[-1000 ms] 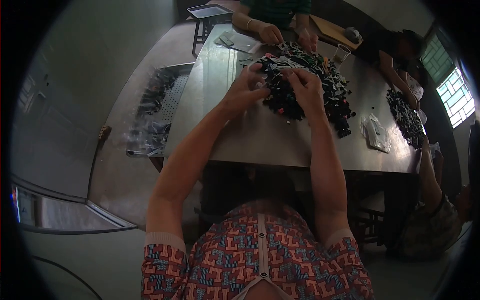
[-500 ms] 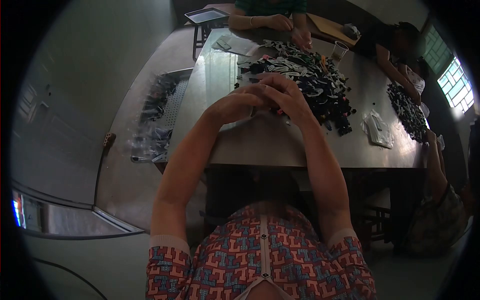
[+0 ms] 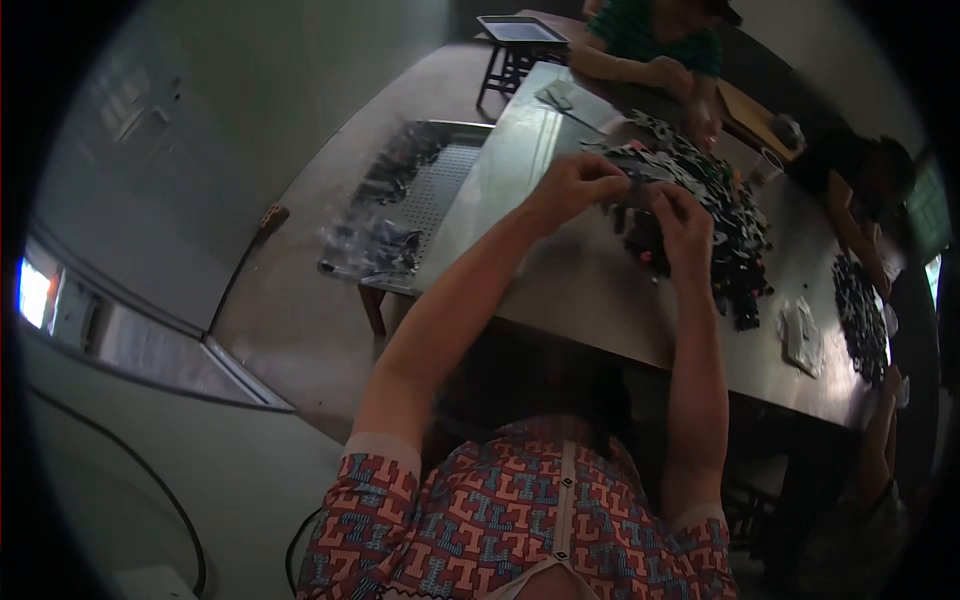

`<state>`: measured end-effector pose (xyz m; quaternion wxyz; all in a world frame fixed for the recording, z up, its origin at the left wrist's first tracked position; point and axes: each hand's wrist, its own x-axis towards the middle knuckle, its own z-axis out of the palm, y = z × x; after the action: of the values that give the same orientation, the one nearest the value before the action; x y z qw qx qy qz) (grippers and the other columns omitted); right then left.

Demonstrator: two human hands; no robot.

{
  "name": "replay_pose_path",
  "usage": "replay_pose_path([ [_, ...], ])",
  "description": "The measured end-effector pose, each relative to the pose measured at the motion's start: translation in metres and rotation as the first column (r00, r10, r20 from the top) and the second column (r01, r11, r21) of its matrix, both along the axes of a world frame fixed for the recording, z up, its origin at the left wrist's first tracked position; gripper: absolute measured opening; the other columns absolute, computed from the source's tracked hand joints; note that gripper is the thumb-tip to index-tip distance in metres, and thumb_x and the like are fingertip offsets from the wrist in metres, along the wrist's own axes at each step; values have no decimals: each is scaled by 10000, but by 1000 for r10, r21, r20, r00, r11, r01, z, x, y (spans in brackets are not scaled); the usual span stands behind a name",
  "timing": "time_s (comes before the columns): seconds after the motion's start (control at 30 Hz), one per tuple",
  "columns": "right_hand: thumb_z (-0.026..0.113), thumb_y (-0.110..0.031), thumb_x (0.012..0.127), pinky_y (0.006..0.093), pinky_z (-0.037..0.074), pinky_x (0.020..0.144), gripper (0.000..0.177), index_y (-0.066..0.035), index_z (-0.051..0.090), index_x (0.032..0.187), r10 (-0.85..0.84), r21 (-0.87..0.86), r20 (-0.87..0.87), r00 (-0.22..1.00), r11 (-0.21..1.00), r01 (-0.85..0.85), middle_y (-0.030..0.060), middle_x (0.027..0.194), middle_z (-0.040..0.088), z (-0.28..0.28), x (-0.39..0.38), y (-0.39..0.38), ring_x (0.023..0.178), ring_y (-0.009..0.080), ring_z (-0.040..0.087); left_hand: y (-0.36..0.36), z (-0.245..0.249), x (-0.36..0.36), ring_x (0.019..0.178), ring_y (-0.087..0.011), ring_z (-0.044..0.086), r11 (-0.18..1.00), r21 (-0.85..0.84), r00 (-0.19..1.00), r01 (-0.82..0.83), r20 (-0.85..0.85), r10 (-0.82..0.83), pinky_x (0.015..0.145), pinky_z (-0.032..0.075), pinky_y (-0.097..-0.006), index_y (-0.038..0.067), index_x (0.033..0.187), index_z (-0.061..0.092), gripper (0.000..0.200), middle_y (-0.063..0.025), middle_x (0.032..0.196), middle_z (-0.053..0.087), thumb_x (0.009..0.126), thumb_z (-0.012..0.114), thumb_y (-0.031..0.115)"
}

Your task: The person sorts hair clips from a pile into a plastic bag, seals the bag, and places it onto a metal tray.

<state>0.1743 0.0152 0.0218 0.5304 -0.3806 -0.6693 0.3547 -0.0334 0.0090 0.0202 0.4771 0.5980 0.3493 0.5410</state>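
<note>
Left hand [image 3: 583, 190] and right hand [image 3: 687, 228] pinch a small, blurred dark item [image 3: 639, 188] at upper centre, beside the worktop's [image 3: 625, 310] heaped pieces [image 3: 742, 235]; two-handed handling seems underway, calling for steady grip.

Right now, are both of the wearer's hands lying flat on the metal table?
No: the left hand and the right hand both have their fingers curled, close together near the heap of small pieces.
</note>
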Motion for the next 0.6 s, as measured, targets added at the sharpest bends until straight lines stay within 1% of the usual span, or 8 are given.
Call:
replay_pose_path([
  [0.1,678,-178,982,212,487,795,202,1,722,1066,16,-28,20,1000,999,-16,1,945,705,-5,3,5,862,60,616,-3,2,1,867,-120,664,999,16,999,30,29,-30,796,540,-266,4,1037,716,216,-64,946,725,885,772,147],
  [0.17,684,-149,972,206,486,778,185,7,722,1063,55,-36,-2,998,998,-55,-1,929,707,-5,2,2,844,54,614,-3,3,0,838,-114,662,998,53,1000,-26,2,25,775,538,-262,2,998,723,191,-56,914,727,865,783,125],
  [0.23,690,-120,962,201,486,761,169,13,723,1061,84,-47,-30,996,995,-86,-3,914,708,-3,0,2,826,47,612,-5,10,-6,806,-103,657,993,114,983,-10,-181,31,752,537,-255,-2,959,730,163,-47,879,727,862,781,119],
  [0.33,687,-141,972,205,492,790,184,10,726,1071,75,-126,-52,996,989,-81,8,932,718,-3,-1,0,838,58,631,-13,28,-19,786,-95,652,994,95,973,-56,-220,76,739,536,-253,-8,944,735,156,-43,860,726,865,773,121],
  [0.4,682,-166,980,216,501,815,200,4,730,1075,69,-86,-117,991,993,-80,21,948,730,-1,-3,-4,847,77,654,-23,48,-41,775,-93,648,984,104,972,-144,-170,160,730,535,-251,-16,972,736,176,-46,862,727,876,760,130],
  [0.5,674,-181,985,223,506,836,210,3,733,1068,55,-85,-96,994,994,-63,30,960,738,-5,2,0,850,96,671,-45,66,-94,787,-107,661,894,270,906,-358,-131,402,737,539,-254,-19,997,736,204,-67,882,727,895,743,158],
  [0.53,674,-181,985,223,506,836,210,3,733,1068,56,-86,-101,993,994,-65,30,960,738,-6,1,0,850,96,671,-49,62,-114,790,-111,665,864,276,896,-421,-24,444,734,537,-258,-16,997,737,212,-71,896,728,895,740,170],
  [0.6,668,-192,990,220,499,808,225,11,731,1061,60,-82,-64,996,994,-65,27,938,736,-7,-1,-2,837,79,655,-73,64,-153,760,-100,657,761,225,765,-608,-92,638,710,526,-255,-4,986,744,195,-56,870,728,892,737,167],
])
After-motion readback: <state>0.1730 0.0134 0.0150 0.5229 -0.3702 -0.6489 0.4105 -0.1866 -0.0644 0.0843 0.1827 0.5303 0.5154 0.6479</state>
